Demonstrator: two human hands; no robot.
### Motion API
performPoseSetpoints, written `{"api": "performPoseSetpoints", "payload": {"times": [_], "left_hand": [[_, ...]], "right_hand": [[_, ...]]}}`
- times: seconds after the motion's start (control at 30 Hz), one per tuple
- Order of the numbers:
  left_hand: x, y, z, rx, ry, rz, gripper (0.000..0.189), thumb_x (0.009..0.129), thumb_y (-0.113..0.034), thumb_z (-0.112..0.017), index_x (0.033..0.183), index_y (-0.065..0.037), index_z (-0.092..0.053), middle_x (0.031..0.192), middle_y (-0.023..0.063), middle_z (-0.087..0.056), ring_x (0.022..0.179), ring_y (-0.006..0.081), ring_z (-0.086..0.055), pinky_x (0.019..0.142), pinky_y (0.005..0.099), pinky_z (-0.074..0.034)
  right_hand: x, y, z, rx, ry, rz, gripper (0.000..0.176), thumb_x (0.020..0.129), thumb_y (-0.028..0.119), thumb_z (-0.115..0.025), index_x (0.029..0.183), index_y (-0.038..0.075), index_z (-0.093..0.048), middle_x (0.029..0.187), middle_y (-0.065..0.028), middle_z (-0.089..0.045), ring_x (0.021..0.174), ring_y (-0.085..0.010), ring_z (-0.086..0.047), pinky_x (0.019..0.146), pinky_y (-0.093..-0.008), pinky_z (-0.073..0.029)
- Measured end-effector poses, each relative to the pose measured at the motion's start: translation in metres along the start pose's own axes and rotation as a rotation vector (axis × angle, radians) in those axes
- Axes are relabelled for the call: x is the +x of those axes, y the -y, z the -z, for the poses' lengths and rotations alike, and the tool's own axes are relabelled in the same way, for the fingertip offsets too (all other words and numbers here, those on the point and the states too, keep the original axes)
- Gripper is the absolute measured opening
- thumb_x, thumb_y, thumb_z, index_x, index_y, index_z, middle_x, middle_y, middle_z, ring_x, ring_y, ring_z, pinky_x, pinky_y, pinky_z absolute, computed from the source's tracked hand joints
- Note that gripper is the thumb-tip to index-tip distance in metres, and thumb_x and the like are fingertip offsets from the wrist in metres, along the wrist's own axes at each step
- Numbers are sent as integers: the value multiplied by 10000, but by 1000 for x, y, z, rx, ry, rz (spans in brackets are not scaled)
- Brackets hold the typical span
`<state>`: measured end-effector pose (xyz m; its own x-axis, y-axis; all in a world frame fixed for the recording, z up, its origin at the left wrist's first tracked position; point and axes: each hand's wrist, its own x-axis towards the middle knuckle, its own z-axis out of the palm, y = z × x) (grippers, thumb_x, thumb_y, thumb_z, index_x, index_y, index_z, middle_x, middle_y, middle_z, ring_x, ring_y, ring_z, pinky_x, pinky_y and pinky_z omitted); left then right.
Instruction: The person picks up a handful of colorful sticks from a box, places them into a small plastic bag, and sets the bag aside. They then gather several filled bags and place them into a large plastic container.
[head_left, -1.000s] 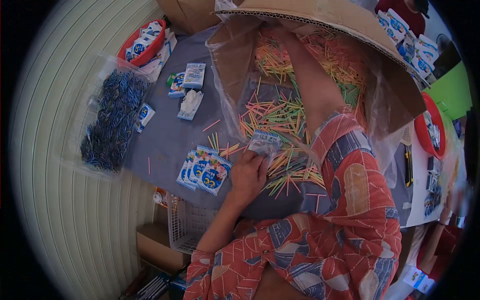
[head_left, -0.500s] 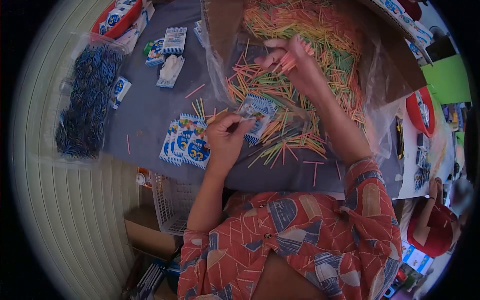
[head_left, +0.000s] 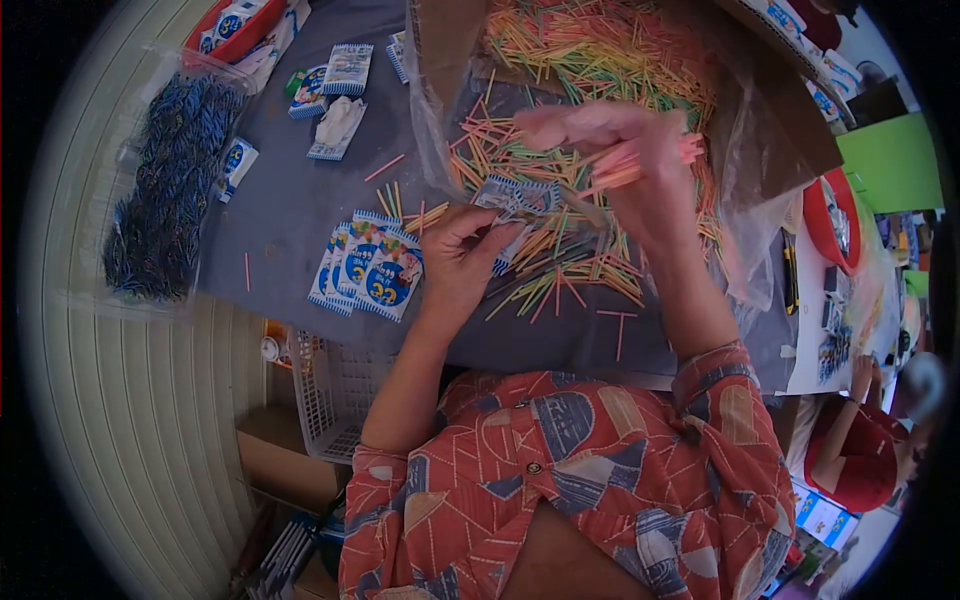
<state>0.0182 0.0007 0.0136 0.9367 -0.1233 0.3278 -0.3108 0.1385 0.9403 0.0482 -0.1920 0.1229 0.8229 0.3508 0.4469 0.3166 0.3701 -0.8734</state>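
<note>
My left hand (head_left: 455,255) pinches the edge of a small transparent packet (head_left: 522,200) with blue-and-white striped ends. My right hand (head_left: 650,195), smeared a little by motion, is closed around a bundle of thin pink sticks (head_left: 622,166). It hovers above and to the right of the packet, with some fingers stretched towards the left. Beneath both hands lie loose coloured sticks (head_left: 570,270) in pink, green, yellow and orange. Left of my left hand, several printed blue-and-white packets (head_left: 370,265) overlap on the grey tabletop (head_left: 290,215).
An open cardboard box (head_left: 445,45) lined with clear plastic spills a heap of sticks (head_left: 610,45). At the left stands a clear tray (head_left: 80,285) of dark blue twisted pieces. Red bowls (head_left: 262,32) hold packets. A co-worker in red (head_left: 850,465) sits at the right.
My right hand has moved slightly right and towards me with the bundle, turning over it. The packet in my left hand has tilted. The whole view has shifted a little.
</note>
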Motion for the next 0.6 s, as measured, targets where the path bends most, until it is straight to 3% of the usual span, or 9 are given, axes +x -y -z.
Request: {"api": "performPoseSetpoints", "payload": {"times": [0.13,0.2,0.23,0.33,0.43,0.57,0.6], "left_hand": [[9,-5,-20,-74,58,3,125,802,17,-756,919,24,-714,849,52,-657,742,102,-594,648,248,-472],[16,-3,-31,-77,90,-19,132,801,14,-757,927,20,-715,860,56,-660,758,103,-599,655,250,-478],[20,-2,-37,-68,103,-33,140,800,12,-759,934,16,-717,871,61,-664,775,104,-604,662,252,-483],[22,-6,-46,-76,152,-13,145,801,10,-759,940,12,-716,884,65,-667,817,110,-617,680,251,-492],[21,8,-51,-87,180,-39,156,814,12,-748,965,19,-712,903,63,-667,846,116,-629,706,248,-503],[21,8,-56,-172,195,8,173,831,21,-733,1001,17,-705,973,64,-660,873,122,-631,745,245,-517],[20,9,-57,-221,192,30,191,837,29,-725,1026,16,-698,1008,66,-651,897,125,-630,774,250,-522]], "right_hand": [[-2,18,7,-211,43,91,674,1019,553,-346,1141,-27,-668,1179,-159,-663,1160,-267,-600,1037,-418,-423],[-15,20,7,-547,24,-186,612,1013,544,-376,1158,42,-694,1224,-127,-644,1139,-281,-604,1037,-403,-419],[-20,9,16,-635,82,-95,553,1009,530,-401,1162,96,-709,1264,-102,-621,1155,-279,-587,1041,-388,-411],[-32,1,26,-634,50,-171,665,965,639,-380,1146,97,-718,1318,-144,-579,1221,-274,-538,1035,-419,-405],[-36,0,39,-579,87,-301,705,949,656,-402,1206,60,-679,1322,-144,-577,1235,-278,-527,1045,-427,-393],[-36,4,31,-500,50,-201,726,949,642,-422,1262,19,-628,1320,-137,-576,1231,-271,-533,1050,-425,-389],[-35,2,31,-399,-55,-149,637,975,561,-443,1285,30,-612,1241,-127,-610,1190,-236,-547,1014,-393,-420]]}}
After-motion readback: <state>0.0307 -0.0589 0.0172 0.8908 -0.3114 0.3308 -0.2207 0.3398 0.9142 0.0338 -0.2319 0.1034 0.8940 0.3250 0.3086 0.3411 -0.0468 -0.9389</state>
